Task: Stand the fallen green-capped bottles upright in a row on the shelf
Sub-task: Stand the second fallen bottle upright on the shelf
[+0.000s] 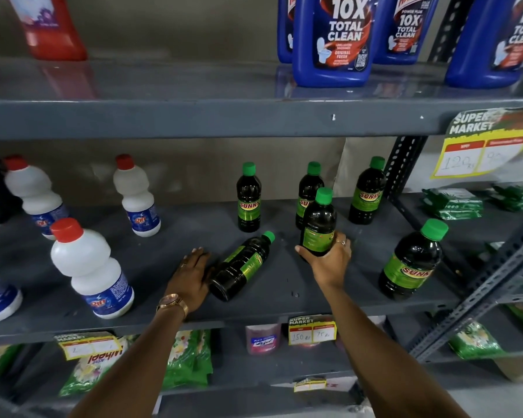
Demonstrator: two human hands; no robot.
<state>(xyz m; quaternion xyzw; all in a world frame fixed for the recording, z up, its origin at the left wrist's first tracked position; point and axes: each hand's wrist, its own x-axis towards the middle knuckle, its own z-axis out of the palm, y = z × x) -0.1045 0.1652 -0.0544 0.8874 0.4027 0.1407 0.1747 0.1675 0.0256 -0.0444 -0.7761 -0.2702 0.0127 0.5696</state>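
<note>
Green-capped bottle (pixel 318 224) upright in right fingers (pixel 340 244); left hand (pixel 192 274) flat on grey shelf (pixel 163 260).

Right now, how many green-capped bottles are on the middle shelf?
6. Three upright at the back, one upright front right, one held upright in the right hand, one lying beside the left hand. None seem hidden.

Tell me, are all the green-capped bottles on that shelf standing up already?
No: one green-capped bottle lies on its side on the shelf beside the left hand, while the right hand holds another bottle upright.
</note>
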